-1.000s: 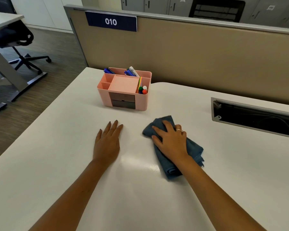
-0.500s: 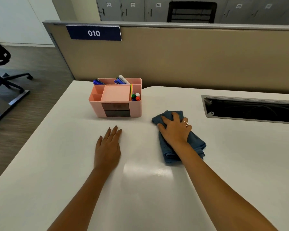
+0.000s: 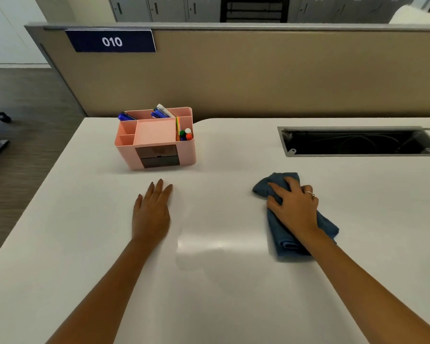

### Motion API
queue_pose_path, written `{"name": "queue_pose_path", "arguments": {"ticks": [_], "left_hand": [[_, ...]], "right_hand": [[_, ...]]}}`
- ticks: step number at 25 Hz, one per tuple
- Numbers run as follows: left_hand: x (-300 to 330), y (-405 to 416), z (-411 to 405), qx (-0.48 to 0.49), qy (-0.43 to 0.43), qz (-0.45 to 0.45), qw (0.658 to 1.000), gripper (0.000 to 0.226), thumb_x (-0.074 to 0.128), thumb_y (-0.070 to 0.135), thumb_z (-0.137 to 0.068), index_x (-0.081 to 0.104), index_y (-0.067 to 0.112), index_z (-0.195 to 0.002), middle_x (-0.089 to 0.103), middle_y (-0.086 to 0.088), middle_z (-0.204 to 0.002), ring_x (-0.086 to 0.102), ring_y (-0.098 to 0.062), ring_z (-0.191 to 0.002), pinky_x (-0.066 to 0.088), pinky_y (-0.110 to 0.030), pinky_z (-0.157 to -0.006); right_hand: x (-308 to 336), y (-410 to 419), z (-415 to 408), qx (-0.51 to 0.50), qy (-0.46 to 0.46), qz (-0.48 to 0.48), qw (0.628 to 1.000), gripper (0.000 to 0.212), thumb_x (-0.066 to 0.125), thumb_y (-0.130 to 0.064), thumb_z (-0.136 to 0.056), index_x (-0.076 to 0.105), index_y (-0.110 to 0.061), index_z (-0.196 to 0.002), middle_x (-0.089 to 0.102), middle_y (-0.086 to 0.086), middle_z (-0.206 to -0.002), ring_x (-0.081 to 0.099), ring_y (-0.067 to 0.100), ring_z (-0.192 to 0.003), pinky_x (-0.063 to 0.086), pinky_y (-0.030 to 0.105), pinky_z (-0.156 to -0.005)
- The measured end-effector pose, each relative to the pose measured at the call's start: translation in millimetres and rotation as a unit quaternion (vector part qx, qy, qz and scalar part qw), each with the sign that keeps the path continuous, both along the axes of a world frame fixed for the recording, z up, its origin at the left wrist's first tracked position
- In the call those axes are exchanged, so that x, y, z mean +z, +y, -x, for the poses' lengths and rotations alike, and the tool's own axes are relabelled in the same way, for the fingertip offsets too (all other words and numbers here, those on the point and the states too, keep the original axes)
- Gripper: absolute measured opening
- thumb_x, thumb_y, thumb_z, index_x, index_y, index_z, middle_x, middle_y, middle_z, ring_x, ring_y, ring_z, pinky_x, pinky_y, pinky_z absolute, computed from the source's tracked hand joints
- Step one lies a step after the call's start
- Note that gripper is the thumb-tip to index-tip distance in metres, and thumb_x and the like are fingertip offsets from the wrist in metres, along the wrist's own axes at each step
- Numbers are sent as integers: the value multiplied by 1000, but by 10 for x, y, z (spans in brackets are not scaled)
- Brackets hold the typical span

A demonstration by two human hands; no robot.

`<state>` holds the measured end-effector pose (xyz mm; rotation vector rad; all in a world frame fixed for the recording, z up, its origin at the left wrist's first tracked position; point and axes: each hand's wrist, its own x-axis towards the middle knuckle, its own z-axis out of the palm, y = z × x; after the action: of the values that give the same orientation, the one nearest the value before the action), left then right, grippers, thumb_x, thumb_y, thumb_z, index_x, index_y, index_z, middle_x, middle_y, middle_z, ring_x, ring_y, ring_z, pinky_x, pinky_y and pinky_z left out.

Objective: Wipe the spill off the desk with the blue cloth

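The blue cloth (image 3: 281, 234) has been swept rightward across the desk (image 3: 224, 294), pressed flat under the spread right hand (image 3: 293, 207). The left hand (image 3: 150, 214) is kept open, palm down, holding nothing. No spill can be made out; wiping looks nearly done.

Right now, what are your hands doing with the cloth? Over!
Right hand flat on the folded blue cloth, pressing it to the desk. Left hand flat, empty. No spill visible. Pink organizer well clear.

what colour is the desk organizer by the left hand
Pink, with dark drawer fronts; the desk organizer shows in the head view.
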<state>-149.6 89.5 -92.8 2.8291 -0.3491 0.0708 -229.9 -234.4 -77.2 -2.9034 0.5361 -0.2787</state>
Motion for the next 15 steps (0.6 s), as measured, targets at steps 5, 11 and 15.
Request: {"name": "queue_pose_path", "arguments": {"ticks": [5, 11, 15], "left_hand": [[-36, 29, -101, -27, 7, -5, 1000, 52, 30, 10, -94, 29, 20, -145, 22, 0, -156, 14, -19, -145, 13, -44, -118], [-64, 46, -105, -23, -6, -1, 1000, 53, 30, 9, -94, 28, 23, -145, 22, 1, -156, 14, -17, -145, 13, -42, -117], [-52, 30, -98, -17, 3, -4, 1000, 53, 30, 10, -95, 27, 23, -146, 22, 2, -156, 15, -16, -145, 13, -41, -118]], "right_hand": [[36, -384, -355, -115, 4, -7, 993, 39, 50, -40, -88, 58, -30, -124, 45, 11, -135, 38, 43, -117, 36, 49, -88], [32, -62, -802, -112, 8, -26, 993, 41, 46, -42, -89, 54, -32, -128, 38, 10, -141, 34, 43, -122, 33, 48, -92], [69, 627, -863, 2, 35, -22, 999, 45, 43, -44, -90, 47, -35, -134, 32, 8, -147, 33, 41, -123, 32, 47, -92]]}}
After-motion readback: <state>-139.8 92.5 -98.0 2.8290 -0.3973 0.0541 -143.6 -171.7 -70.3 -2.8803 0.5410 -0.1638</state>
